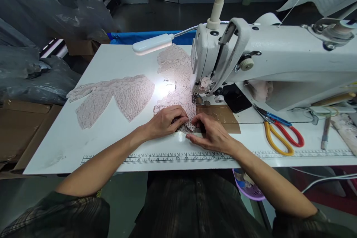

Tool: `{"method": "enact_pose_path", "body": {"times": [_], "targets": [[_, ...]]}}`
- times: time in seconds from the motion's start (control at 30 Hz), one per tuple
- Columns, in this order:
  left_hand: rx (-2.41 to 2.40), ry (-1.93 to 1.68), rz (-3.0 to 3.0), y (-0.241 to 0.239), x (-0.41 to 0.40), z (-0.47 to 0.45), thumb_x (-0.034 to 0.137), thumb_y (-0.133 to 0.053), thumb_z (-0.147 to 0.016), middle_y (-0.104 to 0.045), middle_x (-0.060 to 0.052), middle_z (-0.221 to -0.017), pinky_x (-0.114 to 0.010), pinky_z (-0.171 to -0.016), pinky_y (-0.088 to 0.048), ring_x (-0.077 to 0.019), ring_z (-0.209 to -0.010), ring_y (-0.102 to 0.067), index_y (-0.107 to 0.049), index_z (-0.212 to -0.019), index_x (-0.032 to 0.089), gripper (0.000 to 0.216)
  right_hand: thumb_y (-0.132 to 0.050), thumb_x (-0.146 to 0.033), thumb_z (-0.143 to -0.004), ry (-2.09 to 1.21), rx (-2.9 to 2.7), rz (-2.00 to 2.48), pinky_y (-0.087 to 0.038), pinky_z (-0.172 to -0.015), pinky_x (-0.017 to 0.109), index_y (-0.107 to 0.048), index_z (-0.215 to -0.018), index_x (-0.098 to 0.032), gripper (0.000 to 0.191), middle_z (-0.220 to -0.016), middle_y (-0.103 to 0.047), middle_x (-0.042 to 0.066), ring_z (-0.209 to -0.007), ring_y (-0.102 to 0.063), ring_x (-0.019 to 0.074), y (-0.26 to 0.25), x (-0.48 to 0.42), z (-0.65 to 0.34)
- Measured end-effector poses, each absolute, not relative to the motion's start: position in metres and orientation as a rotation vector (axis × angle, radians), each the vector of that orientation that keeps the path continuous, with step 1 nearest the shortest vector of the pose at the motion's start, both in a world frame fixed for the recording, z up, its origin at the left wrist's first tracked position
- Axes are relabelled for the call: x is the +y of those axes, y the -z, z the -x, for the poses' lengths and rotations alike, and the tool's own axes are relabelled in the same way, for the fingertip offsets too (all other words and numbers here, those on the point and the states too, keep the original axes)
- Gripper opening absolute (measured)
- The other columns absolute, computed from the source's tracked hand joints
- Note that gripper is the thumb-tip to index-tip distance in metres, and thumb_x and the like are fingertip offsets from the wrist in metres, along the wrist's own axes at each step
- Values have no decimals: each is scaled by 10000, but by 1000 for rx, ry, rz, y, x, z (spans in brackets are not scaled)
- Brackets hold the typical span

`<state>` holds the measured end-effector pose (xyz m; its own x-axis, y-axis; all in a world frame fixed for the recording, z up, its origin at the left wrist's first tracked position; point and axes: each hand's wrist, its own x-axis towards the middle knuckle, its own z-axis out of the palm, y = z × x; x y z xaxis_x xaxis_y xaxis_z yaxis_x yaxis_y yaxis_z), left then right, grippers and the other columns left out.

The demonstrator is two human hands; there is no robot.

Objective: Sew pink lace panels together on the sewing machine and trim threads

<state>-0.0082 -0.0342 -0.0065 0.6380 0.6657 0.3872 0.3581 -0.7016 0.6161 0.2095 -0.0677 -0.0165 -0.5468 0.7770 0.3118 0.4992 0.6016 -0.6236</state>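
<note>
Pale pink lace fabric (178, 78) runs across the table, and its near end lies under the needle area of a white sewing machine (267, 48). My left hand (169, 121) pinches the near edge of this lace, just left of the needle. On the other side, my right hand (210, 132) touches the lace's right edge with thumb and forefinger apart; whether it grips the edge is hard to make out. Beneath the right fingers is a brown plate (220, 117) beside the needle. A second lace piece (114, 95) lies flat farther left.
A lit white lamp (153, 44) hangs over the lace. Right of the machine's needle are a black phone-like object (237, 97), scissors with yellow and red handles (279, 139), and a grey marker-like tool (325, 134). A printed ruler (167, 158) follows the front edge. Cardboard boxes (25, 130) stand left.
</note>
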Motion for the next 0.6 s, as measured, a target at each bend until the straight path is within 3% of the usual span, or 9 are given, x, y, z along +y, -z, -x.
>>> {"method": "enact_pose_path", "body": {"times": [0.07, 0.2, 0.33, 0.37, 0.5, 0.6], "targets": [[840, -831, -2356, 7, -34, 8, 238, -534, -974, -673, -59, -843, -284, -677, -538, -146, -760, -635, -614, -858, 137, 174, -693, -491, -812, -545, -2290, 1070, -449, -662, 323, -511, -1039, -187, 421, -906, -617, 64, -777, -576, 206, 17, -69, -207], [828, -850, -2363, 7, -32, 9, 277, -525, -986, -672, -56, -842, -276, -664, -540, -136, -741, -632, -606, -863, 140, 202, -570, -265, -887, -444, -2315, 1130, -451, -687, 330, -552, -998, -188, 136, -898, -631, 72, -792, -582, 210, 21, -68, -202], [616, -871, -2518, 6, -30, 10, 448, -708, -860, -696, -98, -944, -329, -739, -577, -185, -860, -663, -629, -1049, 125, 383, -498, -192, -907, -514, -2236, 1068, -467, -718, 338, -593, -978, -187, 118, -888, -646, 75, -818, -595, 209, 22, -68, -202], [589, -873, -2588, 6, -29, 10, 436, -726, -848, -701, -105, -967, -334, -741, -578, -193, -877, -668, -636, -1074, 127, 393, -498, -196, -912, -555, -2208, 1049, -472, -723, 338, -602, -976, -185, 122, -883, -650, 75, -817, -600, 206, 22, -68, -202], [620, -923, -2812, 6, -29, 11, 205, -630, -919, -728, -75, -924, -308, -672, -561, -166, -798, -682, -685, -944, 153, 80, -524, -215, -913, -789, -2056, 1032, -485, -686, 294, -631, -989, -169, 140, -862, -672, 60, -750, -612, 163, 13, -62, -213], [555, -1012, -2845, 5, -28, 11, 130, -588, -895, -741, -77, -918, -310, -644, -565, -168, -776, -692, -684, -880, 148, 98, -530, -227, -901, -800, -1959, 1185, -453, -597, 263, -646, -989, -160, 160, -834, -684, 51, -661, -592, 139, 2, -49, -227]]}}
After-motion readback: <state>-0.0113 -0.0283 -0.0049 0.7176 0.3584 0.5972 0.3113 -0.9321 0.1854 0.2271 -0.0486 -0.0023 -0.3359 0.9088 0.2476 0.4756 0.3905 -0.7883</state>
